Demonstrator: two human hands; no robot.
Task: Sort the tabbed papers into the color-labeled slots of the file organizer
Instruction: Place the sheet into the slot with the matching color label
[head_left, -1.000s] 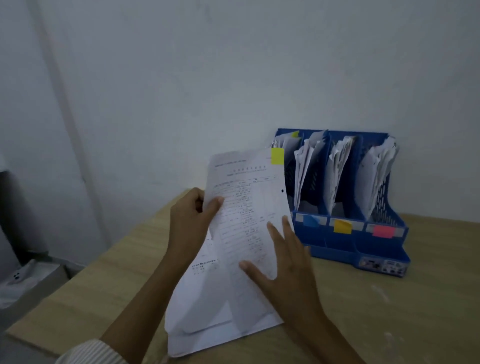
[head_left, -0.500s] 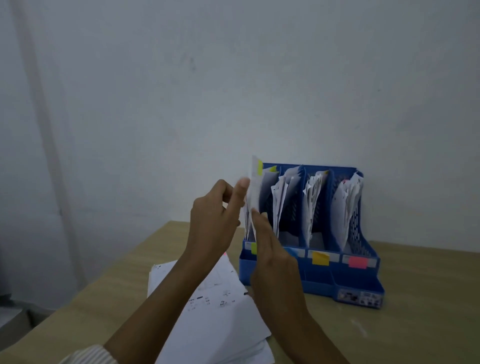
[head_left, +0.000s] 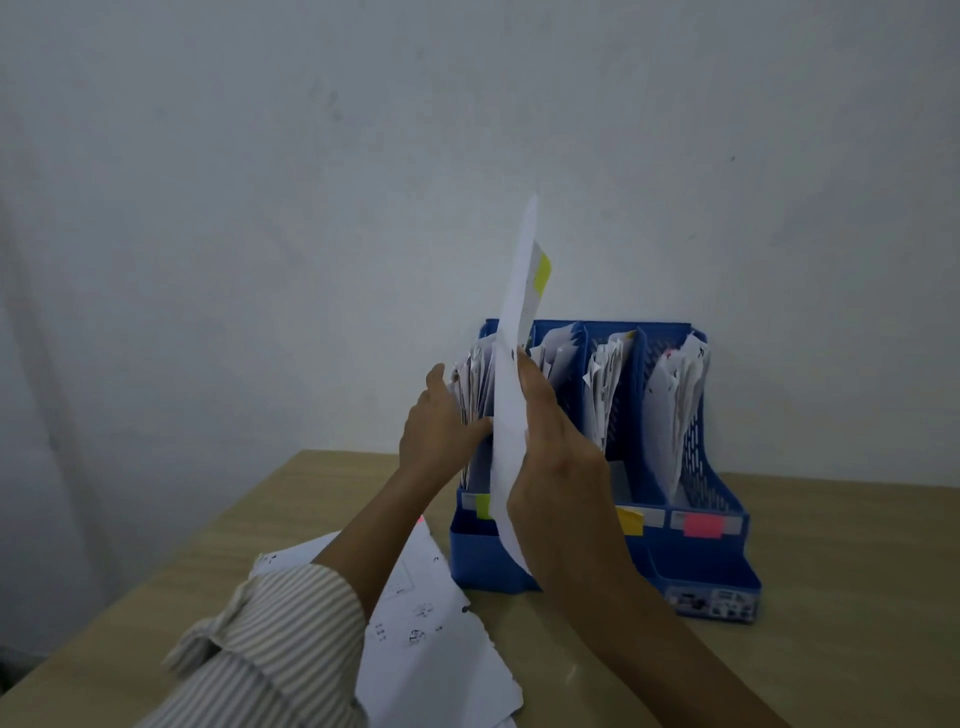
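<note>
A blue file organizer (head_left: 727, 558) stands on the table against the wall, its slots stuffed with papers. Colour labels run along its front: yellow-green (head_left: 482, 505), yellow (head_left: 629, 520), pink (head_left: 702, 525). My right hand (head_left: 556, 467) grips a white sheet (head_left: 511, 374) with a yellow-green tab (head_left: 542, 270), held upright and edge-on above the leftmost slot. My left hand (head_left: 441, 431) presses the papers (head_left: 470, 384) in that slot to the left, fingers against them. A stack of loose papers (head_left: 431, 639) lies on the table beneath my left forearm.
The wooden table (head_left: 831, 597) meets a plain white wall behind the organizer. Its left edge runs diagonally at the lower left. My striped sleeve (head_left: 270, 644) covers part of the loose stack.
The sheet went from flat in both hands to upright and edge-on over the leftmost slot. My left hand let go of it and moved onto the papers in that slot.
</note>
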